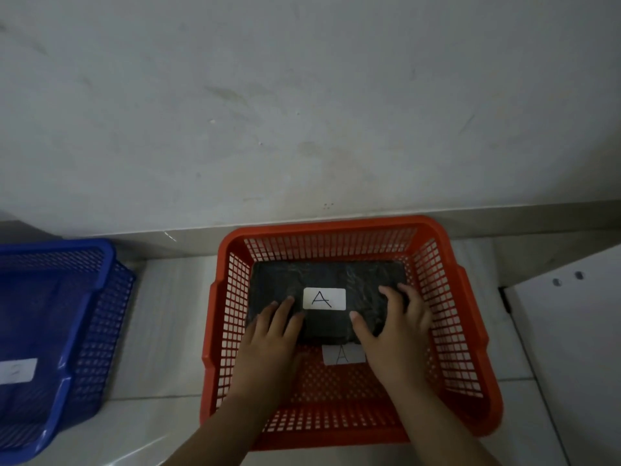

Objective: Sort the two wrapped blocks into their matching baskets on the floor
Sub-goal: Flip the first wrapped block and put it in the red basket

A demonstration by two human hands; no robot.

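Both hands are setting a dark plastic-wrapped block (327, 290), labelled A, into the red mesh plastic basket (470, 331) at centre frame. The left hand (268, 334) and right hand (396, 327) are pressing on its near corners, fingers spread. Releasing evenly should leave it flat. A blue mesh basket (97, 297) is waiting at lower left.

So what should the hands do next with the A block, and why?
Probably let go and lift out: the black block labelled A already lies inside the red basket, whose own label reads A, with the left hand and right hand resting on it.
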